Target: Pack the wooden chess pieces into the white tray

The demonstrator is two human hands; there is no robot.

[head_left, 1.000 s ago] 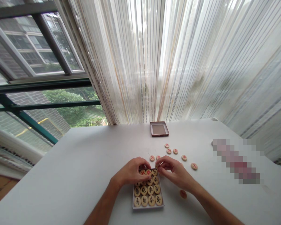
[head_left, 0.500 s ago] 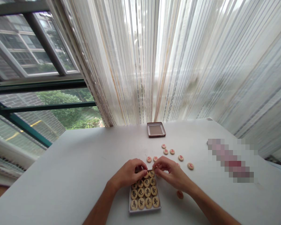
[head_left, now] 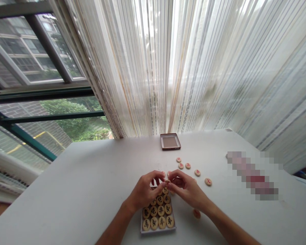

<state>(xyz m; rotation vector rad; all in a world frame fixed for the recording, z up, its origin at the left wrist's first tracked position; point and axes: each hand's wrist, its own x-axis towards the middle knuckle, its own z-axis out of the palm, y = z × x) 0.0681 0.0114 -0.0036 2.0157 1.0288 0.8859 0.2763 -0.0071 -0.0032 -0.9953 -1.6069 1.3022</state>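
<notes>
A small white box [head_left: 143, 230] lies on the white table [head_left: 91, 190] just in front of me, filled with round wooden chess pieces [head_left: 158, 216] marked in black. My left hand [head_left: 145, 190] and my right hand [head_left: 185, 189] hover over the box's far end, fingertips pinched together and touching each other. What they pinch is too small to make out. Several loose pieces with red marks [head_left: 188, 166] lie on the table beyond my right hand. One more piece [head_left: 197, 213] lies beside my right wrist.
A dark-rimmed square lid or tray [head_left: 170, 141] sits at the table's far edge, under the striped sheer curtain [head_left: 193, 68]. A blurred-out patch [head_left: 253, 177] covers something on the right. A window [head_left: 35, 68] fills the left.
Both hands have lifted a little off the box's far row and drawn their fingertips together. The view has shifted slightly.
</notes>
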